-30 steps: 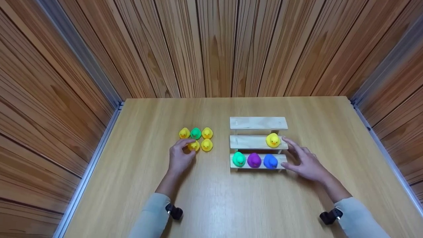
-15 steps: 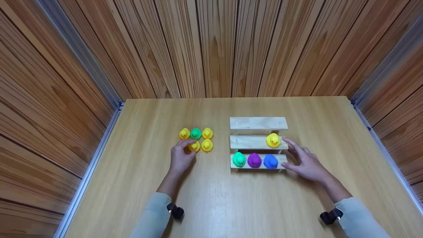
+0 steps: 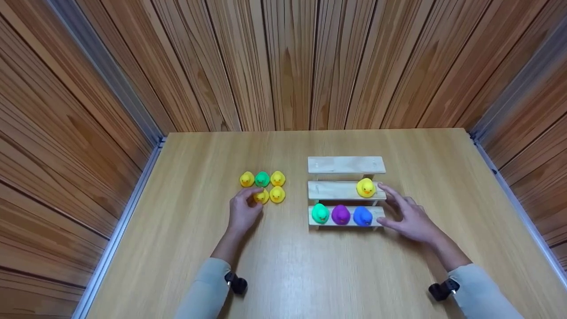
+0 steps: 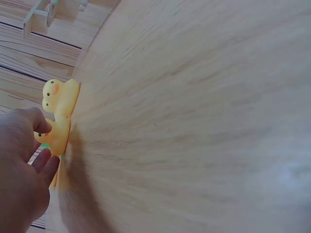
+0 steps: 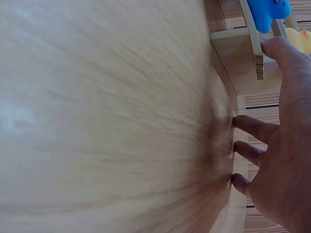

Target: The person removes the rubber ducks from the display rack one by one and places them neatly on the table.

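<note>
In the head view my left hand (image 3: pixel 243 210) has its thumb and index finger at a yellow rubber duck (image 3: pixel 261 196), the front left one of a small group on the table. The left wrist view shows the fingers bent round that duck (image 4: pixel 59 138), the index fingertip at its head. My right hand (image 3: pixel 412 220) is spread at the right end of a three-step wooden stand (image 3: pixel 334 191), thumb at the lowest step and index finger at the middle one. Its other fingertips (image 5: pixel 239 148) rest on the table in the right wrist view.
Beside the held duck is another yellow duck (image 3: pixel 277 195); behind are a green duck (image 3: pixel 262 179) and two yellow ones. The lowest step bears green (image 3: pixel 320 214), purple (image 3: pixel 340 215) and blue ducks (image 3: pixel 363 216); a yellow duck (image 3: pixel 366 188) sits on the middle step.
My left hand and the yellow duck at its fingers have shifted slightly to the right. The right hand and the stand stay where they were.
</note>
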The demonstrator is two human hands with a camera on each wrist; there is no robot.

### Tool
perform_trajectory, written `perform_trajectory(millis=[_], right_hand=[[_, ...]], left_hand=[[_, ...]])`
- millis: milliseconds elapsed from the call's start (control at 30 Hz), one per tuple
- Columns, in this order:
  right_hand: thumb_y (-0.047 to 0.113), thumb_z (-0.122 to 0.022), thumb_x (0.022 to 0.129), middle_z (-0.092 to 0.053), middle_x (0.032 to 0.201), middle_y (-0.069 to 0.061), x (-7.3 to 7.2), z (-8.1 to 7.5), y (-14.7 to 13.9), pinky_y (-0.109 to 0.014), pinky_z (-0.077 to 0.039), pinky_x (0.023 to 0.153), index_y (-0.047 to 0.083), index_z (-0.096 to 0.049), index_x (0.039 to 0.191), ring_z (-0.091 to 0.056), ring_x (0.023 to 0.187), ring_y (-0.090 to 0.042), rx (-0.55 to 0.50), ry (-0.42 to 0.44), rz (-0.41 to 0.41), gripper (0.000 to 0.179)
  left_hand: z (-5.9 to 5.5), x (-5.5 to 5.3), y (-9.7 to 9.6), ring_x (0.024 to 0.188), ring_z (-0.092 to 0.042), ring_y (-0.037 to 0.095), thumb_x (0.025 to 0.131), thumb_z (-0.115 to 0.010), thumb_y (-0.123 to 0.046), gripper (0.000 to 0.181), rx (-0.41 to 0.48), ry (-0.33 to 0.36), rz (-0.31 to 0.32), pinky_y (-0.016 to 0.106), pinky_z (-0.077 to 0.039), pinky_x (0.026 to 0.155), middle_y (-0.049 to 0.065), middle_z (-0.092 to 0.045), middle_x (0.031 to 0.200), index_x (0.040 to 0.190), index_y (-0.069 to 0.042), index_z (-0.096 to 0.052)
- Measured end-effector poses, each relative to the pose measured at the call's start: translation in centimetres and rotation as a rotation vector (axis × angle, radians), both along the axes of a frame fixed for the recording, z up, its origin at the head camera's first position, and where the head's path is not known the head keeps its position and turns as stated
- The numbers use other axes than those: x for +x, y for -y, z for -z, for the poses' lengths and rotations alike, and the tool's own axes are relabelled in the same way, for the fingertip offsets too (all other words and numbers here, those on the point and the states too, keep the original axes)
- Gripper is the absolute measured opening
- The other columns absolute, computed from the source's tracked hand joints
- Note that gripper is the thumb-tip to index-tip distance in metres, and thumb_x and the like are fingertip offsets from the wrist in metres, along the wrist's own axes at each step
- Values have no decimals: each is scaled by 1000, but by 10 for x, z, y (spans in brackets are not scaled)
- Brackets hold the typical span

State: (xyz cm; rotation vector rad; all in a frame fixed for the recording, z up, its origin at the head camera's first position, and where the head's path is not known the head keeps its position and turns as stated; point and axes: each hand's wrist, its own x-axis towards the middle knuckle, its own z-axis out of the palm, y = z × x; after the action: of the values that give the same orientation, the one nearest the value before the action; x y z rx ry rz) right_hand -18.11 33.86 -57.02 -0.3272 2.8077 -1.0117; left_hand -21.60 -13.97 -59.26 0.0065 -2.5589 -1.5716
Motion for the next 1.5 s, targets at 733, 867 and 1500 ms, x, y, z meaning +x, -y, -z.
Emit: perform_trajectory(millis=[733,867,1500], right_hand=[[51,-80,103,-44,176,-29,-1,0,0,-83,-28,116,40,-21,179,-38,156,-60,-10,7,-4,97],[51,-80,103,-43,177,-29,-1,-1,0,-81,-28,116,41,-20,179,-38,155,-59,-9,12,-1,97],[53,-79,103,-45,176,-29,-1,-1,-1,-81,-30,115,43,-21,178,-38,156,-59,3,21,5,96]], left_hand=[[-9,3,2,133,-73,38,93,-85,5,40,0,-148,33,56,-60,120,18,-78,136,132,-2,-79],[-13,6,-3,136,-72,39,93,-84,5,41,8,-137,43,56,-59,121,18,-76,140,133,-2,-78],[-35,16,-36,141,-69,39,95,-86,-1,40,28,-173,117,56,-58,122,17,-75,143,134,-4,-78]])
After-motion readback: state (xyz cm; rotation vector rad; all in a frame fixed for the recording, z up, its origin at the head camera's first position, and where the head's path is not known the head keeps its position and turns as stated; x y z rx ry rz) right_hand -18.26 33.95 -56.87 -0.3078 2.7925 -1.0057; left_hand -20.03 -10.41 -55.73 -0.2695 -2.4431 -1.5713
